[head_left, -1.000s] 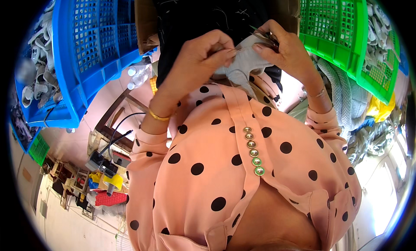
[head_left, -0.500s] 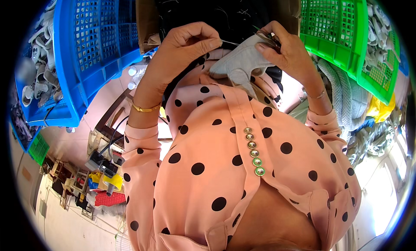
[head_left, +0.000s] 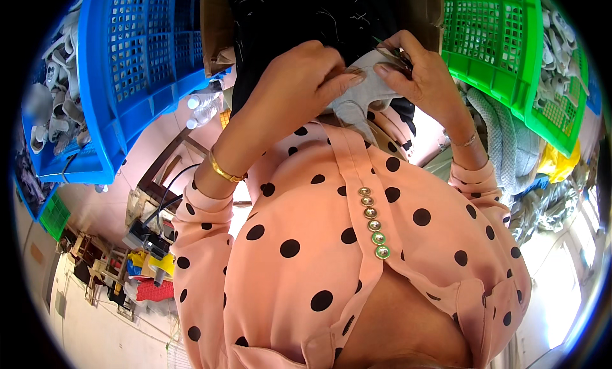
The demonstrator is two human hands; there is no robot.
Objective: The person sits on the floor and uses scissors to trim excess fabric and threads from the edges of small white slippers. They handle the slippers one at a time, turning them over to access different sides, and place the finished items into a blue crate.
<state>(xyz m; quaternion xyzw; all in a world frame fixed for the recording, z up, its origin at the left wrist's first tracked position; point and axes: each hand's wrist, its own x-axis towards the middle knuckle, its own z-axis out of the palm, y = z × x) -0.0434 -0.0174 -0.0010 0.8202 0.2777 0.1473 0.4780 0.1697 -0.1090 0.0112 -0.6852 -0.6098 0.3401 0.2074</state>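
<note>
A light grey fabric shoe upper (head_left: pixel 357 104) is held up in front of my chest. My right hand (head_left: pixel 424 79) is closed on it, thumb pressed to its face. A dark slender tool with a greenish tip (head_left: pixel 380 44), perhaps thread snips, is tucked in the same hand and mostly hidden by the fingers. My left hand (head_left: pixel 312 79), below a gold bracelet, reaches across to the upper; its thumb and fingertips close together at the fabric, covering part of it. Whether a thread is also pinched there does not show.
A blue plastic crate (head_left: pixel 137 69) with grey shoe parts stands at left, a green crate (head_left: pixel 491 44) with similar parts at right. Between them, black cloth strewn with thread ends (head_left: pixel 306 18) lies in a cardboard box (head_left: pixel 217 31). Plastic bottles (head_left: pixel 203 108) stand by the blue crate.
My left hand, earlier pinching a pale thread drawn out from the upper, has moved right onto the upper and turned over. My right hand has barely moved.
</note>
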